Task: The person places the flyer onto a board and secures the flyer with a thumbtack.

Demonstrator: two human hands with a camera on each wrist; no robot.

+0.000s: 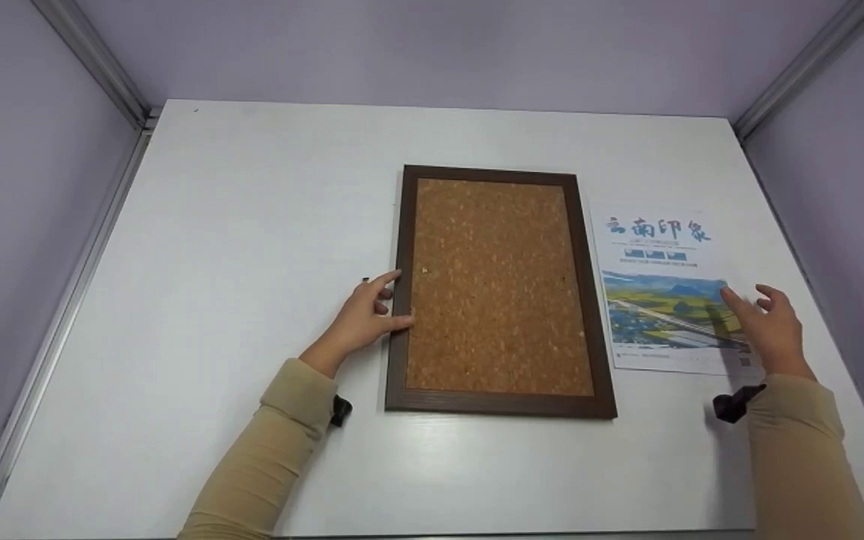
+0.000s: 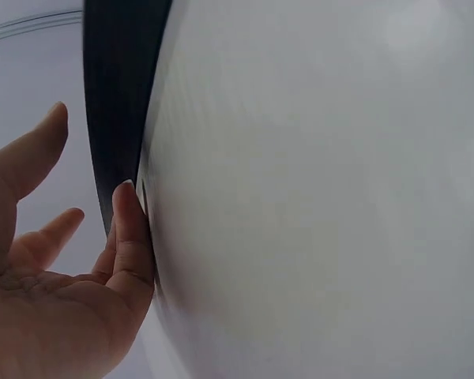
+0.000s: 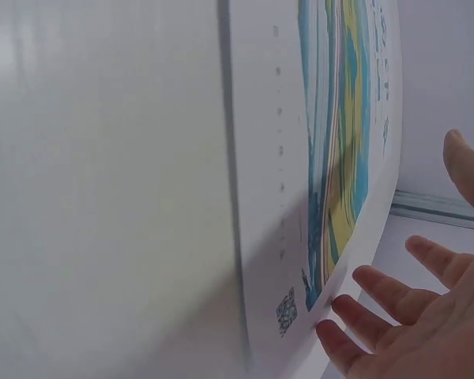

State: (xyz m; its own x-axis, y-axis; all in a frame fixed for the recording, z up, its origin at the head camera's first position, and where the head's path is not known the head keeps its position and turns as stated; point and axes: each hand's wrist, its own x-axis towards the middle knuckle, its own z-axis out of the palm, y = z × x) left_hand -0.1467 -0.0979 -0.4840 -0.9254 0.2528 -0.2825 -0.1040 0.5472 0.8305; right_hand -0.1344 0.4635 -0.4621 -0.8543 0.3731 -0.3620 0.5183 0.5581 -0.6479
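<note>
A cork board (image 1: 499,292) in a dark brown frame (image 1: 499,403) lies on the white table. My left hand (image 1: 361,319) is at the left side of the frame, its thumb and fingers spread apart. In the left wrist view, the lower fingers (image 2: 132,229) touch the dark frame edge (image 2: 120,87) close to the tabletop, while the thumb stands away from it. To the right of the board lies a printed poster (image 1: 661,300) with blue lettering and a landscape picture. My right hand (image 1: 773,330) is by the poster's right edge, fingers spread and holding nothing.
Both wrists carry a small black device (image 1: 732,405). The white tabletop (image 1: 252,195) extends around the board and poster. Pale walls (image 1: 439,52) with metal rails (image 1: 799,75) enclose the table at the back and sides.
</note>
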